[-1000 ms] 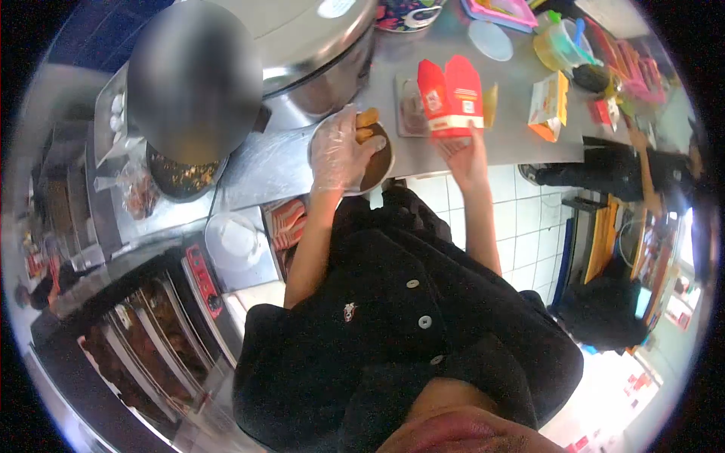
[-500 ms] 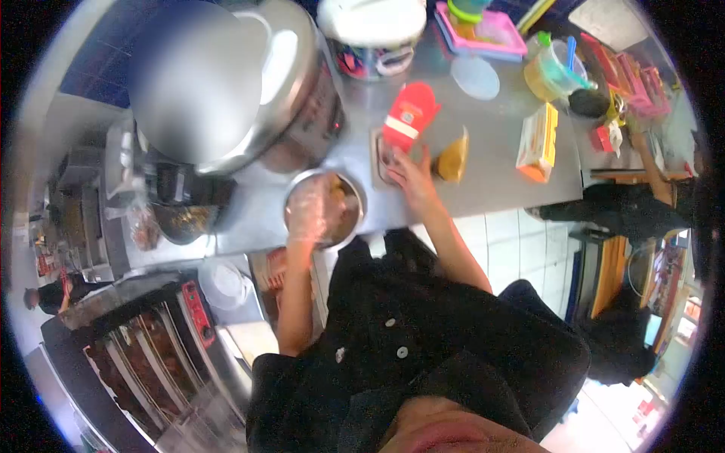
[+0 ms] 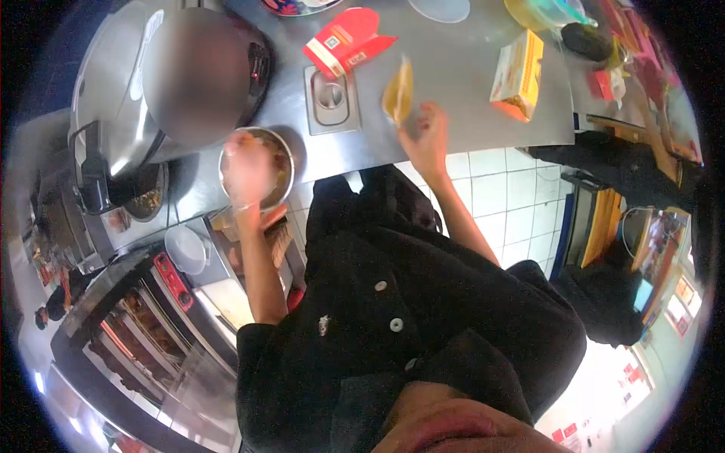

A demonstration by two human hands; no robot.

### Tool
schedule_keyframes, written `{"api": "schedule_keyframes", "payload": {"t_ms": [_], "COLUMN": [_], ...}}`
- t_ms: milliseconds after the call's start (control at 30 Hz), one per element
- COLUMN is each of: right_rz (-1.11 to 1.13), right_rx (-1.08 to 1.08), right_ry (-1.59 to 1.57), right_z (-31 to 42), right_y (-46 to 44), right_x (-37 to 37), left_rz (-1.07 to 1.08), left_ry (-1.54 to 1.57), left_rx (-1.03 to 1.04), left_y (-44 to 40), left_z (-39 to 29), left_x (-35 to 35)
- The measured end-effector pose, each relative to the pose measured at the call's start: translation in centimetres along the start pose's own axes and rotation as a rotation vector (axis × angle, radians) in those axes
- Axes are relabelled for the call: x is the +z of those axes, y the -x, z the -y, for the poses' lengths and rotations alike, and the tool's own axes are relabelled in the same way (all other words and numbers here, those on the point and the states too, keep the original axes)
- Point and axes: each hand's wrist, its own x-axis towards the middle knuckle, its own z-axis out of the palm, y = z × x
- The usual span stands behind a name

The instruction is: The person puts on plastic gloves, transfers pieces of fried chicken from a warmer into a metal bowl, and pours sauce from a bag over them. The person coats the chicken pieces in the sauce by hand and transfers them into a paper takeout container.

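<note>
Standing here watching the counter (image 3: 468, 113), and it's a busy one. The left hand (image 3: 251, 172) is down in the bowl (image 3: 291, 172) near the front edge. It's too smeared to make out the fingers, so I honestly can't tell if it's closed on anything in there. There's some brownish stuff in the bowl around it.

Right hand (image 3: 427, 145) is over the counter edge, fingers loosely curled and thumb spread away from them, so I'd call it open. The thumb is right by the bottom tip of the yellow packet (image 3: 397, 92); can't tell whether they touch.

The red box (image 3: 349, 44) is tipped over on its side, overlapping the far edge of the metal tray (image 3: 332, 118), which sits between the bowl and the packet. Off to the right there's a yellow box (image 3: 521, 72) lying at a slant, then a dark oval thing (image 3: 587, 43) beyond it.

Big cooker (image 3: 259, 68) on the left, partly behind a blurry patch. Oven (image 3: 136, 332) with racks is down at lower left, and somebody else's arm (image 3: 664, 155) shows at the far right.
</note>
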Motion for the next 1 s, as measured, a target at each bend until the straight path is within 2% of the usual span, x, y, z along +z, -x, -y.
{"api": "schedule_keyframes", "payload": {"t_ms": [33,67,100,133,167,200,233,267,333,367,400,467,500,533,567,600,667,733,800,833,867,933,1000], "right_rz": [-0.004,0.042,0.078,0.08,0.145,0.215,0.271,0.342,0.584,0.657,0.731,0.807,0.847,0.836,0.818,0.804,0.78,0.775,0.599,0.611,0.533,0.439,0.372], "right_rx": [0.001,-0.056,-0.131,-0.04,-0.041,-0.034,-0.132,-0.204,-0.036,-0.125,-0.222,-0.191,-0.192,-0.233,-0.191,-0.143,-0.203,-0.196,-0.211,-0.202,-0.181,-0.197,-0.241], "right_ry": [-0.003,-0.074,-0.15,-0.226,-0.293,-0.349,-0.299,-0.242,-0.307,-0.308,-0.32,-0.341,-0.356,-0.36,-0.396,-0.429,-0.388,-0.346,-0.356,-0.353,-0.276,-0.211,-0.209], "right_z": [-0.7,-1.9,-2.9,-3.7,-4.6,-5.4,-5.8,-6.4,-3.8,-3.6,-4.0,-4.5,-4.0,-3.5,-3.3,-3.2,-3.4,-3.6,-3.0,-2.3,-1.0,1.2,1.3], "right_y": [0.1,-0.9,-2.9,-4.2,-6.2,-7.7,-9.7,-11.4,-13.2,-14.9,-15.4,-15.2,-16.8,-17.2,-16.4,-16.4,-17.4,-16.1,-15.2,-14.2,-13.5,-13.2,-13.0], "right_x": [-0.9,-1.8,-2.4,-2.7,-3.5,-4.2,-4.1,-4.0,-5.0,-4.3,-3.6,-2.9,-2.4,-2.3,-2.4,-2.1,-1.7,-1.7,-1.5,-1.9,-2.2,-2.1,-1.5], "left_rz": [-0.088,0.036,0.068,0.107,0.156,0.125,0.065,-0.005,0.016,0.024,0.042,0.192,0.231,0.269,0.255,0.228,0.025,0.045,0.045,0.002,-0.012,-0.014,-0.06], "left_ry": [0.121,0.15,0.411,0.694,0.956,0.597,0.229,0.273,0.237,0.321,0.148,-0.044,-0.179,-0.322,-0.361,-0.368,-0.384,-0.36,-0.479,-0.296,-0.296,-0.046,-0.087], "left_rx": [0.078,-0.373,-0.338,-0.32,-0.319,-0.202,-0.114,-0.132,-0.172,-0.071,-0.102,-0.109,0.042,0.193,0.159,0.175,0.12,0.066,-0.032,-0.01,-0.007,-0.141,-0.124], "left_y": [0.1,-0.1,0.2,0.5,0.7,0.3,-0.2,0.3,0.3,0.9,0.7,1.2,1.0,1.6,2.2,1.9,2.6,2.3,2.9,3.0,2.9,1.7,1.1], "left_z": [-1.7,-3.8,-0.5,2.6,5.8,4.6,3.5,4.2,2.8,1.4,0.0,-2.5,-1.3,1.2,4.9,4.8,3.8,3.3,2.9,1.8,1.5,0.4,-1.0], "left_x": [-0.3,-1.4,-0.9,-0.4,0.2,0.0,0.0,1.0,0.2,-0.2,-0.4,-1.3,-1.6,-1.4,-0.7,-0.5,1.3,1.6,1.7,1.6,2.1,2.6,3.7]}}
